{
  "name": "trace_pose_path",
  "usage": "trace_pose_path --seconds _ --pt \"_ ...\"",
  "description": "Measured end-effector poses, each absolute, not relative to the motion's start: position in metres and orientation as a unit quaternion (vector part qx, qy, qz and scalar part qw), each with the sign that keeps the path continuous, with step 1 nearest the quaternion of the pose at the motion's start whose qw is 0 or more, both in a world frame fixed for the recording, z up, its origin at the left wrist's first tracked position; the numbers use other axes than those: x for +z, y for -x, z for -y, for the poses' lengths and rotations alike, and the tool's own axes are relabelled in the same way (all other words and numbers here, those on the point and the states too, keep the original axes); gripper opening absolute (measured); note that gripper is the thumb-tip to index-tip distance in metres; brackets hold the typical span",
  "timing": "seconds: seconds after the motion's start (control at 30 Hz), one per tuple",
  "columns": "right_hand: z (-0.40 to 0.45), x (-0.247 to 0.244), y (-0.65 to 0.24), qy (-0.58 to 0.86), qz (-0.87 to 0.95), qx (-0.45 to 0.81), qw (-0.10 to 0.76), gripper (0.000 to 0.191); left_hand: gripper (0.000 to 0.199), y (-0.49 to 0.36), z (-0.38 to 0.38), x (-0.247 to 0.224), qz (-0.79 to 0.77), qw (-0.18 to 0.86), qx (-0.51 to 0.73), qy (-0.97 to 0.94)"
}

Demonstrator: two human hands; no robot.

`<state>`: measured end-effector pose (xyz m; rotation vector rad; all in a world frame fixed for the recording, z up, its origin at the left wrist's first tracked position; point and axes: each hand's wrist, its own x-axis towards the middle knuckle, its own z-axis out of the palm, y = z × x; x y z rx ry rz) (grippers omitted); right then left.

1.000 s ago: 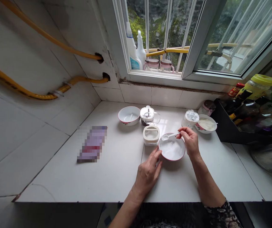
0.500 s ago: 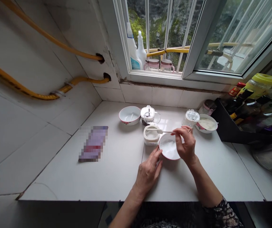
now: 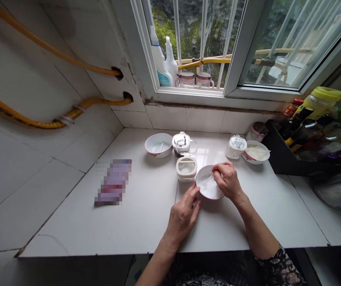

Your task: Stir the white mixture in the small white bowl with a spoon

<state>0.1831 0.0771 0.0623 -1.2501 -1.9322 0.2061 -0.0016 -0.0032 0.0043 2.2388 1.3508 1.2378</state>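
Observation:
A white bowl with a red rim stands on the counter with white contents in it. My right hand pinches a small white spoon, whose head is down in the bowl. At the bowl's left edge rests my left hand, its fingertips against the rim. Just behind that hand is a square clear jar with a cream-coloured top. A second lidded jar with dark contents sits behind it, beside another bowl holding a spoon.
At the right are a white-lidded jar, a bowl of pale powder and a black box of bottles. A blurred purple packet lies on the counter at the left.
My right hand has lowered the spoon from over the square jar into the bowl. My left hand stays at the bowl's rim. The view has shifted slightly.

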Motion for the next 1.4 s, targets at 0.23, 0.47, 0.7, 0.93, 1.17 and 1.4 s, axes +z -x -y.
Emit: trace_pose_path --seconds 0.23,0.47,0.7,0.93,1.17,1.4 --pt "-0.079 0.070 -0.189 0.548 0.667 0.210 0.459 0.016 0.045 0.001 0.003 0.005 -0.461 0.124 0.429 -0.767" --pt "-0.084 0.069 -0.191 0.551 0.532 0.380 0.519 0.012 0.048 0.002 0.003 0.004 -0.464 0.121 0.426 -0.767" --pt "-0.091 0.068 -0.196 0.542 0.504 0.413 0.531 0.011 0.047 0.002 0.002 0.003 -0.461 0.119 0.428 -0.769" --pt "-0.090 0.077 -0.168 0.503 0.544 0.328 0.585 0.014 0.047 0.001 0.002 0.005 -0.460 0.104 0.427 -0.771" --pt "-0.077 0.080 -0.148 0.379 0.792 0.008 0.479 0.021 0.049 0.001 0.002 0.004 -0.449 0.099 0.433 -0.775" --pt "-0.078 0.081 -0.174 0.461 0.715 0.007 0.526 0.018 0.044 0.001 0.002 0.003 -0.458 0.104 0.426 -0.773"
